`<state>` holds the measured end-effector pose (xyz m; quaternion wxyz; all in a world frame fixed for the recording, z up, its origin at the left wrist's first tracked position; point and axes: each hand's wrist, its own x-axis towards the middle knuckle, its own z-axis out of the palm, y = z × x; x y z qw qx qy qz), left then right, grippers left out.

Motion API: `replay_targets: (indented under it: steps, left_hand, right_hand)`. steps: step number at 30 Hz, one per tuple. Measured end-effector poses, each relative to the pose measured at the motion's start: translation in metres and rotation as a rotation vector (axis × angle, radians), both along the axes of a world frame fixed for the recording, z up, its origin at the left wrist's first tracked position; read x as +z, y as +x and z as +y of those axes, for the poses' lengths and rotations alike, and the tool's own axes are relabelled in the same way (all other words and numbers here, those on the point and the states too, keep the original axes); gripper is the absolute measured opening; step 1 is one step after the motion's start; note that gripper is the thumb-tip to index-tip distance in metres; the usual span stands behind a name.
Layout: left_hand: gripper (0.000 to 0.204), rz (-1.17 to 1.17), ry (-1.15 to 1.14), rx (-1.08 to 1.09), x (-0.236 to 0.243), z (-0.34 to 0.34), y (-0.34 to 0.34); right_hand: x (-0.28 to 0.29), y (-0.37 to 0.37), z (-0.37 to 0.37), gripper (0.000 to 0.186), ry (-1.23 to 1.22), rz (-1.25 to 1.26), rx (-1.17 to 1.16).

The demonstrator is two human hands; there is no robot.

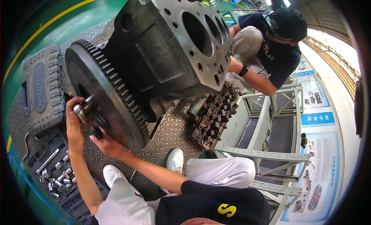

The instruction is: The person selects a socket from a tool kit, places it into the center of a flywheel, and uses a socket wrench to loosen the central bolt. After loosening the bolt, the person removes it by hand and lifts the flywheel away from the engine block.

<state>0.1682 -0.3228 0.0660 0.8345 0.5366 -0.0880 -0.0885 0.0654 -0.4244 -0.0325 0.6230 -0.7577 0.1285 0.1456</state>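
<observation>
A large toothed flywheel (116, 109) is mounted on the end of a dark engine block (154, 51). At the flywheel's centre is a socket wrench with a chrome head (82, 111) and a dark handle. My left hand (74, 126) is wrapped around the wrench's head, thumb and fingers closed on it. Lower down, my right hand (108, 144) grips near the dark handle end (97, 132), its fingers partly hidden by the handle. Where the socket meets the flywheel is hard to make out.
An open socket set (58, 167) lies at the lower left, below a closed grey tool case (44, 89). A cylinder head (216, 120) lies on the checkered metal plate (176, 124). A co-worker (270, 47) crouches at the block's far side. Metal frames (262, 153) stand at the right.
</observation>
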Motion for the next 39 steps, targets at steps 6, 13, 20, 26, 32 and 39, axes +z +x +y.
replay_targets:
  steps: [6, 13, 20, 26, 32, 39]
  left_hand:
    - [0.047, -0.164, 0.136, -0.003, -0.005, 0.005, 0.005]
    - [0.056, -0.122, 0.208, -0.004, 0.009, 0.007, 0.005]
    - [0.062, -0.056, 0.054, -0.131, 0.007, 0.013, 0.01]
    - [0.066, 0.047, -0.151, -0.211, 0.01, 0.018, 0.016]
    - [0.064, 0.053, -0.158, -0.211, 0.013, 0.015, 0.015]
    - [0.062, 0.093, -0.228, -0.21, 0.011, 0.015, 0.012]
  right_hand:
    - [-0.073, 0.011, 0.02, 0.041, -0.417, -0.692, 0.089]
    - [-0.056, 0.045, 0.036, 0.061, -0.295, -0.193, -0.018]
    - [-0.032, 0.037, 0.015, 0.051, -0.036, -0.011, 0.0]
    - [-0.02, 0.018, 0.018, 0.054, 0.382, 0.094, -0.08]
    - [-0.003, 0.005, 0.014, 0.04, 0.382, 0.088, -0.124]
    - [-0.005, -0.001, 0.01, 0.044, 0.39, 0.075, -0.142]
